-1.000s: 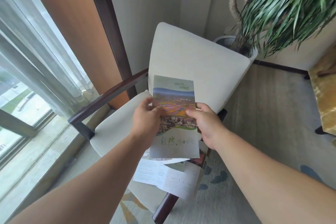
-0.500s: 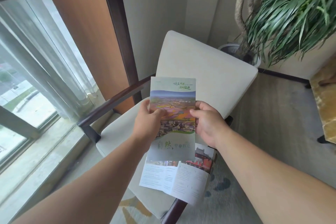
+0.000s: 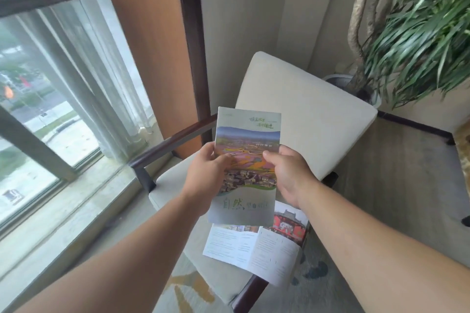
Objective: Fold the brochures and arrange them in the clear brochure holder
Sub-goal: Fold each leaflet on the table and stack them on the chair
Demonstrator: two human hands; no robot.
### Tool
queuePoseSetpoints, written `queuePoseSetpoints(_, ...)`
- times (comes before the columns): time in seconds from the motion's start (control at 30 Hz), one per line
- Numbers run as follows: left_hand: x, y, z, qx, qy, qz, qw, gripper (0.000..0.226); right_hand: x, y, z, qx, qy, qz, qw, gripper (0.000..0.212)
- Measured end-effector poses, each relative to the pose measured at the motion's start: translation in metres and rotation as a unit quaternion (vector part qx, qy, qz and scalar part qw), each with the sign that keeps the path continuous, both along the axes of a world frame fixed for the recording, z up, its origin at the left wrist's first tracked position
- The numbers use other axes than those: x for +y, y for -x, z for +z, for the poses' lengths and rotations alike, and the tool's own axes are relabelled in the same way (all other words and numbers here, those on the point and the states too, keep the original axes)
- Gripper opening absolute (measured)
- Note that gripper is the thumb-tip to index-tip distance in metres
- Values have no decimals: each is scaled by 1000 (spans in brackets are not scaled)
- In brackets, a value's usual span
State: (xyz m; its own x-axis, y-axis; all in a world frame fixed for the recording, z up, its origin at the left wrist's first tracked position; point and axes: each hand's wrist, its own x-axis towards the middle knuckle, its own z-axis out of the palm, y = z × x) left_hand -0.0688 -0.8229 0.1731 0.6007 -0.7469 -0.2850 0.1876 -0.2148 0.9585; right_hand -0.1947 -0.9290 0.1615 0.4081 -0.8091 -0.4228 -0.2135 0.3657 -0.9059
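Note:
A folded brochure (image 3: 246, 134) with a landscape photo and green lettering is held upright above a chair seat. My left hand (image 3: 207, 175) grips its left edge, thumb on the cover. My right hand (image 3: 287, 173) grips its right edge. Below it, an unfolded brochure (image 3: 256, 249) with white text panels and a red building photo lies on the seat's front corner, partly over the edge. No clear brochure holder is in view.
The cream armchair (image 3: 305, 109) with dark wooden arms (image 3: 173, 145) stands in a corner. A window with sheer curtains (image 3: 63, 71) is at the left. A potted plant (image 3: 407, 33) stands at the right, carpet (image 3: 394, 185) below.
The view has tilted up and shifted. Both hands keep hold of the folded brochure, now a little higher and nearer the chair back; more of the unfolded brochure shows beneath.

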Motion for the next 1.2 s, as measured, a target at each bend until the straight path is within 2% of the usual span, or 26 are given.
queuePoseSetpoints(0.07, 20, -3, 1, -16, -19, 38, 999, 22, 12, -14, 1, 3, 16, 31, 999, 8)
queuePoseSetpoints(0.17, 62, -13, 0, -43, -49, 104, 992, 24, 42, -42, -1, 2, -2, 84, 996, 38)
queuePoseSetpoints(0.3, 140, -35, -3, -63, -83, 196, 975, 24, 102, -93, -15, 15, 0, 177, 984, 16)
queuePoseSetpoints(0.47, 262, -65, -18, -61, -104, 324, 938, 23, 217, -158, -18, 21, 4, 304, 952, 40)
queuePoseSetpoints(0.6, 359, -83, -28, -63, -105, 407, 905, 25, 312, -199, -22, 30, -7, 373, 927, 26)
queuePoseSetpoints(0.7, 432, -97, -41, -55, -116, 452, 883, 25, 385, -226, -29, 34, -5, 411, 911, 25)
queuePoseSetpoints(0.9, 563, -120, -78, -34, -154, 472, 867, 24, 514, -263, -63, 84, 25, 466, 881, 21)
queuePoseSetpoints(1.0, 616, -126, -102, -19, -186, 487, 853, 24, 564, -274, -87, 118, 90, 501, 852, 16)
queuePoseSetpoints(1.2, 681, -122, -177, 5, -290, 481, 827, 25, 627, -278, -156, 228, 211, 578, 755, 15)
